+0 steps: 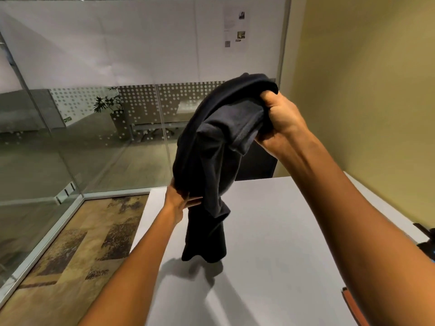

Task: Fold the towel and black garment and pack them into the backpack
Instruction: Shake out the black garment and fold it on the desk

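We are mid-fold on the black garment [211,147], right hand [280,118] gripping its top, left hand [181,198] seemingly pinching lower; next, lay it on the tabletop [282,231].

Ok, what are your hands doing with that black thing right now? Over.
Right hand gripping black garment up high, left hand gripping it lower. Garment hanging over white table, not folded. Backpack and towel not clearly in view. Nothing blocking.
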{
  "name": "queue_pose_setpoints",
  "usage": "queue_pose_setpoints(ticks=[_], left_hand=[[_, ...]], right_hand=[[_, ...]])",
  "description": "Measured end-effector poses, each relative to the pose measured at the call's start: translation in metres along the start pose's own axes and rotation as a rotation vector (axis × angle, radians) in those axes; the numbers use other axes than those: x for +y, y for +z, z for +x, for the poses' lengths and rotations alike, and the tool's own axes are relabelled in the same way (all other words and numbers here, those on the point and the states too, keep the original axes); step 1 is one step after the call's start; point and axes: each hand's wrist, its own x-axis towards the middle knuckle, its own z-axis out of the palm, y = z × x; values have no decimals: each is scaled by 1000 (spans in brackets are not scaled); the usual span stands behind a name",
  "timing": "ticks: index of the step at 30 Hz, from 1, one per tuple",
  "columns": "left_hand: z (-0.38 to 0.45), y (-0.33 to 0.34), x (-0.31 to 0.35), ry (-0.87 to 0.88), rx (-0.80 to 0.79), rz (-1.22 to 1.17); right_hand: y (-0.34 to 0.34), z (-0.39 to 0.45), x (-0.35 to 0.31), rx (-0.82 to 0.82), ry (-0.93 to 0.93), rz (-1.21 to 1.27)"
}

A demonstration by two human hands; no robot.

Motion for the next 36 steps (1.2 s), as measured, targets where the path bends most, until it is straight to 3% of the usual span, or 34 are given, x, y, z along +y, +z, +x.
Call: queue_pose_setpoints(ticks=[7,10,13,15,18,22,25,28,31,33,36], left_hand=[[74,31,40,89,78,-137],[94,33,47,131,98,-4],[101,7,11,145,214,890],[97,-18,-20,159,327,1171],[103,-55,-54,30,505,1125],[94,-78,-64,-62,628,978],[87,-86,-73,-148,629,661],[71,-90,-75,-252,581,69],[51,-89,-67,-258,532,-205],[40,-85,-66,-266,447,-137],[28,-78,-78,-244,227,528]], right_hand=[[-15,35,17,-74,-138,-14],[-36,50,28,-178,-245,-99],[-68,54,49,-268,-265,-360],[-95,46,69,-331,-296,-650],[-137,20,110,-521,-203,-1113],[-174,-36,173,-908,13,-1786],[-178,-78,211,-1005,82,-1941],[-190,-93,223,-853,331,-2038],[-200,-78,213,-677,403,-2171],[-203,-60,205,-540,458,-2149],[-206,-32,200,-405,454,-2029]])
